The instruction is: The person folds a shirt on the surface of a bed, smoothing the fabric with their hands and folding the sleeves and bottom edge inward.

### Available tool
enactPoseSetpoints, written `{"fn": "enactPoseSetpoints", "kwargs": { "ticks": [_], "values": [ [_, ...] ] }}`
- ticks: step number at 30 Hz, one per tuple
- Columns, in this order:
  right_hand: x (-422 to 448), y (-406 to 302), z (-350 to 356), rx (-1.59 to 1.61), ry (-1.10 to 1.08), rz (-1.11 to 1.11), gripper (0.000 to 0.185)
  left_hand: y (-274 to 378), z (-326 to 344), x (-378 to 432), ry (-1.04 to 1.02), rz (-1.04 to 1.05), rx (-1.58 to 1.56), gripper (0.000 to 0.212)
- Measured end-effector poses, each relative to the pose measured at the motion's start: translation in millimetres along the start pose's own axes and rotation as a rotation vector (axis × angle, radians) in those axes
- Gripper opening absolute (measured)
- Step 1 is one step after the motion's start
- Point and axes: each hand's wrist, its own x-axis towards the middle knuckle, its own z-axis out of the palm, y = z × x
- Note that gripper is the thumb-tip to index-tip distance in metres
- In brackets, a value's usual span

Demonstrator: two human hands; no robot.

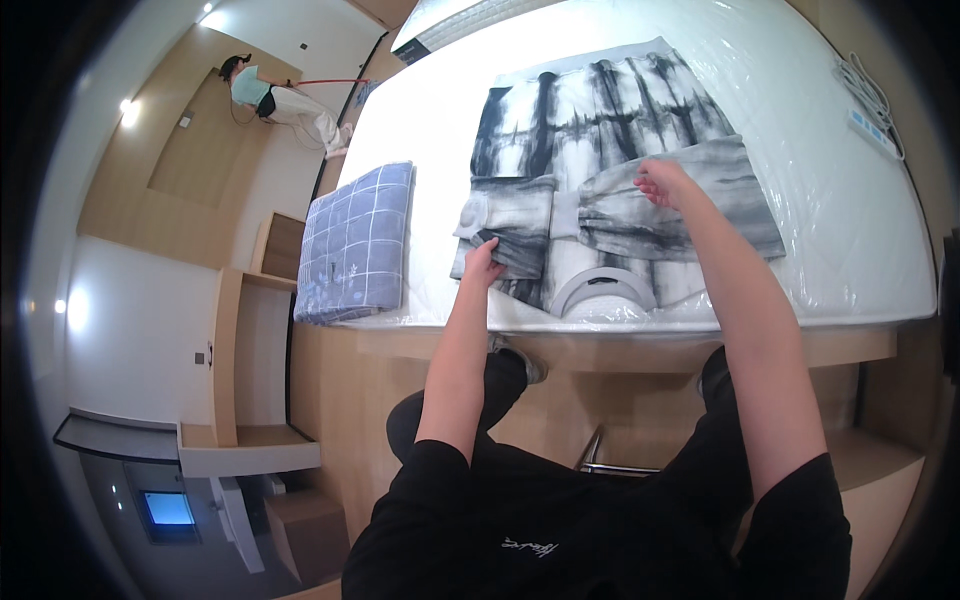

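A long-sleeved garment point(592, 142) with a black, white and grey tie-dye pattern and a light grey collar lies on the plastic-wrapped mattress point(832, 247). One sleeve is folded across its body at the right. The collar faces me at the mattress's near edge. My left hand point(484, 262) pinches a dark bit of the fabric near the grey cuff of the other sleeve, at the left. Above the folded right sleeve is my right hand point(661, 184), its fingers curled; whether it touches or grips the cloth is unclear.
A folded blue checked cloth point(358, 244) lies left of the garment. On the mattress's right edge is a white power strip point(874, 133) with a coiled cable. Another person point(281, 97) stands at the far left with a red pole. Wooden shelving point(225, 352) stands at the left.
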Motion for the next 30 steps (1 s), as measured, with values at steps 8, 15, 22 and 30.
{"fn": "enactPoseSetpoints", "kwargs": {
  "ticks": [8, 15, 22, 30],
  "values": [
    [-14, 43, 32, -1.305, 0.490, -0.680, 0.030, -16, 57, -33, 0.707, 0.800, 0.648, 0.057],
    [-48, 66, 121, -1.347, 0.100, -0.914, 0.053, -19, 81, -41, 0.123, 0.752, 1.396, 0.068],
    [-19, 73, 153, -1.572, 0.430, -0.798, 0.044, -47, 110, -42, 0.159, 0.656, 1.584, 0.074],
    [-29, 19, 146, -1.364, 0.399, -1.135, 0.018, -51, 81, -32, 0.150, 0.676, 1.438, 0.068]
  ]
}}
